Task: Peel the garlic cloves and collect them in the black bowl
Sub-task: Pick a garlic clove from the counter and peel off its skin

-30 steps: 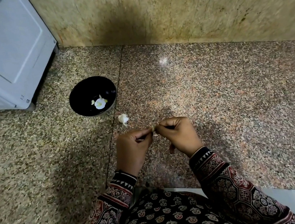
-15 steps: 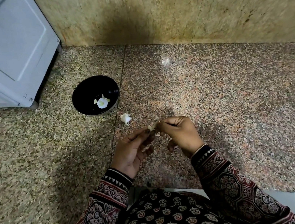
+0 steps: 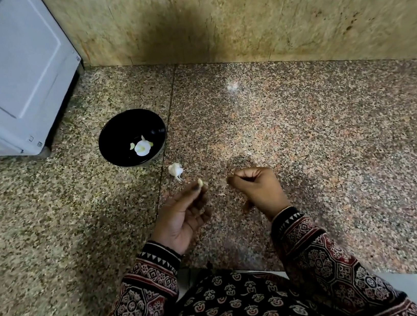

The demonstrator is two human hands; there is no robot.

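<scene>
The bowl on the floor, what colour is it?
The bowl is black, clearest in the head view.

— What's on the arms?
— Long sleeves. The left sleeve (image 3: pixel 149 281) and right sleeve (image 3: pixel 322 251) match: dark cloth printed in maroon, black and cream with octagons and flower medallions
— At the wrists?
— Black cuffs (image 3: pixel 159 254) with a row of white triangles, ending at the left hand (image 3: pixel 183 215) and right hand (image 3: pixel 260 188)
— The lap?
— Black cloth (image 3: pixel 236 309) with rows of small cream-and-rust flower motifs
</scene>
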